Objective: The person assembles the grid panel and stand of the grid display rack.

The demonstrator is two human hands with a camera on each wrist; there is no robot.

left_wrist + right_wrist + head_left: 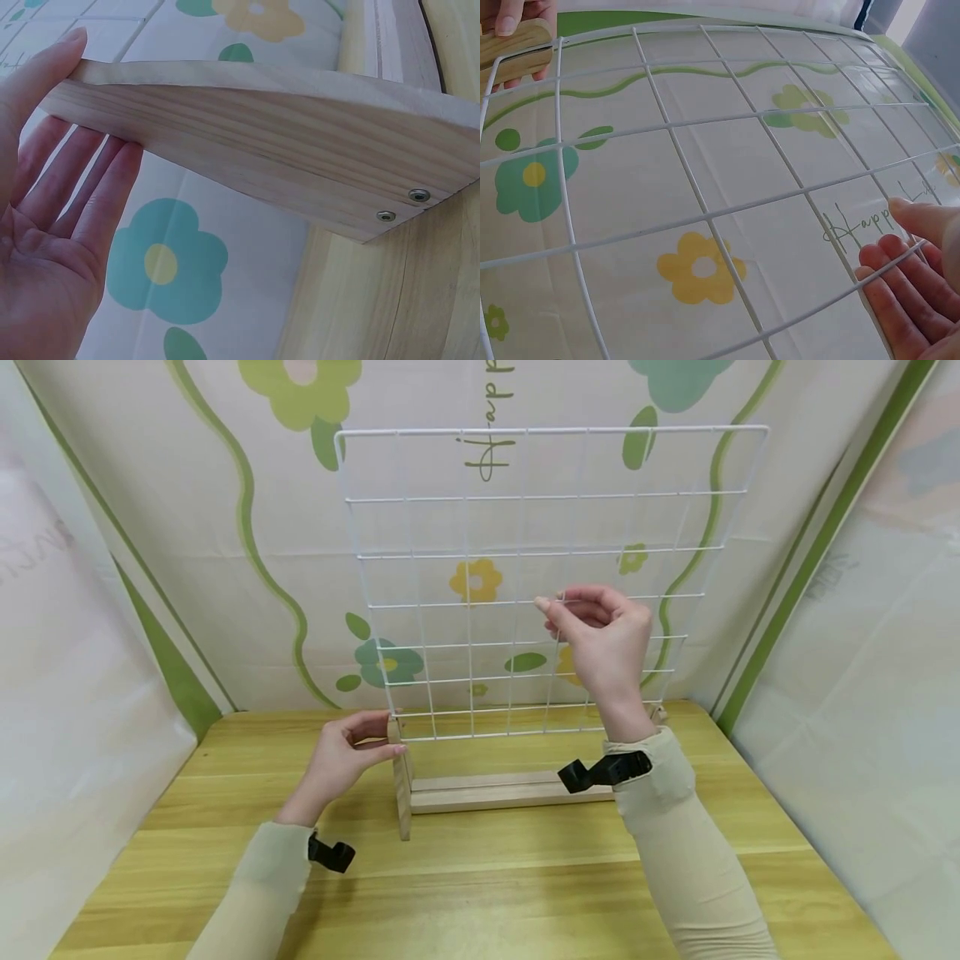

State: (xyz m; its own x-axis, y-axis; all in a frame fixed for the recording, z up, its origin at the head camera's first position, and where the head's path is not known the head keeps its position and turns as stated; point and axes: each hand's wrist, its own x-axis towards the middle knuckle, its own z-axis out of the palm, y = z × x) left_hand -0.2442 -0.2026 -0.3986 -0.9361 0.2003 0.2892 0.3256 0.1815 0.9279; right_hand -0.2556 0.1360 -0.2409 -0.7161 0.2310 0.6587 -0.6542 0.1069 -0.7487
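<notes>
A white wire grid panel (525,432) stands upright, leaning back, with its lower edge between the two ends of a wooden stand (495,800). My left hand (330,764) pinches the top of the stand's left side piece (285,127), thumb on one face and fingers on the other. Beside it, a lower corner of the grid meets a slot in the wood. My right hand (609,639) holds the grid by its wires right of the middle, with the thumb and curled fingers around them. In the right wrist view, its fingertips (892,244) lie at a crossing of wires.
The stand rests on a wood-grain table (480,893). Behind it hangs a flower-printed cloth (285,527), with more cloth walls left and right. Two metal bolts (418,196) show low on the side piece. A black wrist camera (607,771) sits on each sleeve.
</notes>
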